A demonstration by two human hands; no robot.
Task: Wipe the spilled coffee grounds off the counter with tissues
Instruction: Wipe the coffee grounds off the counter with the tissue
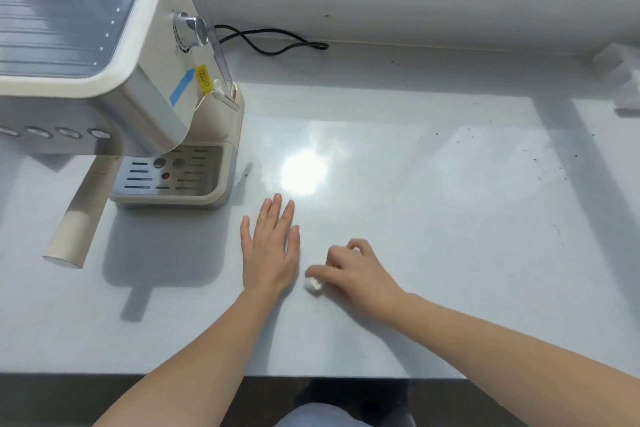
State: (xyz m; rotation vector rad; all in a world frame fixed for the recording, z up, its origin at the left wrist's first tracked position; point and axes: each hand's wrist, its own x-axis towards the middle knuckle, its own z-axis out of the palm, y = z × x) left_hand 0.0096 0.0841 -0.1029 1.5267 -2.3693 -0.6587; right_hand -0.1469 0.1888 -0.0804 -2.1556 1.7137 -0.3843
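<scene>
My left hand (pixel 270 246) lies flat on the pale counter (pixel 433 218), fingers straight and slightly apart, holding nothing. Just to its right, my right hand (pixel 356 270) is curled down on a crumpled white tissue (pixel 313 284), which pokes out under the fingers and presses against the counter. A few dark coffee grounds (pixel 540 163) are scattered far to the right, and some specks lie near the back wall. The counter around my hands looks free of grounds.
A cream espresso machine (pixel 104 80) with drip tray (pixel 173 177) and portafilter handle (pixel 79 218) stands at the left. Its black cord (pixel 277 42) loops along the back wall. A tissue pack (pixel 623 80) sits at the far right. The counter's front edge (pixel 242 374) runs below my forearms.
</scene>
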